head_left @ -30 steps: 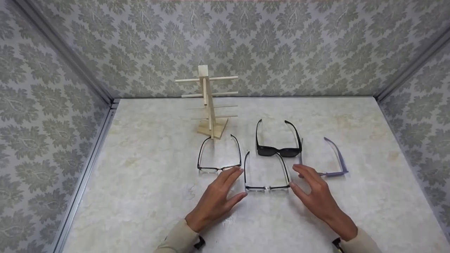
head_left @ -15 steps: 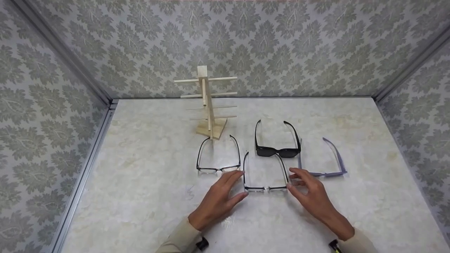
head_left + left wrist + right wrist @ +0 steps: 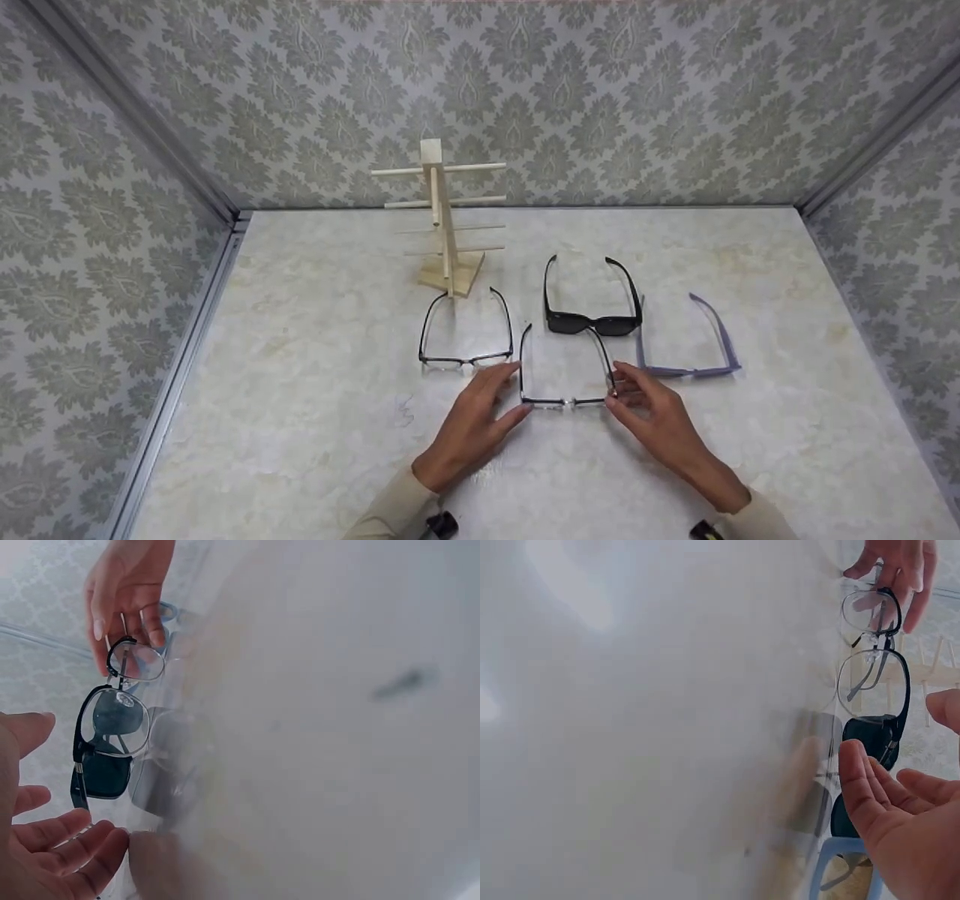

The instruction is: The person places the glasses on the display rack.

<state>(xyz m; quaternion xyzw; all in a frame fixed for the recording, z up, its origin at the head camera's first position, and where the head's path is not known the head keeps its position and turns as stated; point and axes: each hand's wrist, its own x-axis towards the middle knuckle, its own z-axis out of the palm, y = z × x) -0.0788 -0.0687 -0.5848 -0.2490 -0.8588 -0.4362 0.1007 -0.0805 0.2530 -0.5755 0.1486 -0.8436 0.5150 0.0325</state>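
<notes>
Black-topped eyeglasses with clear lenses (image 3: 544,403) stand on the table with temples unfolded and pointing away from me. My left hand (image 3: 472,416) is at their left hinge, thumb and fingers spread apart. On the opposite side my right hand (image 3: 660,420) has its fingertips right at the right hinge and temple. In the left wrist view, a gap shows between the left thumb and fingers, beside the front rim (image 3: 78,724). The right wrist view likewise shows the right thumb (image 3: 943,706) apart from the fingers, which are close to the hinge.
Dark sunglasses (image 3: 574,324) lie just behind, overlapping one temple tip in the head view. Purple-blue glasses (image 3: 727,345) are at the right, another black-framed pair (image 3: 469,361) at the left. A wooden rack with pegs (image 3: 442,217) stands at the back left, before a patterned wall (image 3: 600,97).
My right hand has moved left and in to the eyeglasses' right hinge. The left hand has shifted slightly right, its thumb closer to the left hinge. The eyeglasses stay in place.
</notes>
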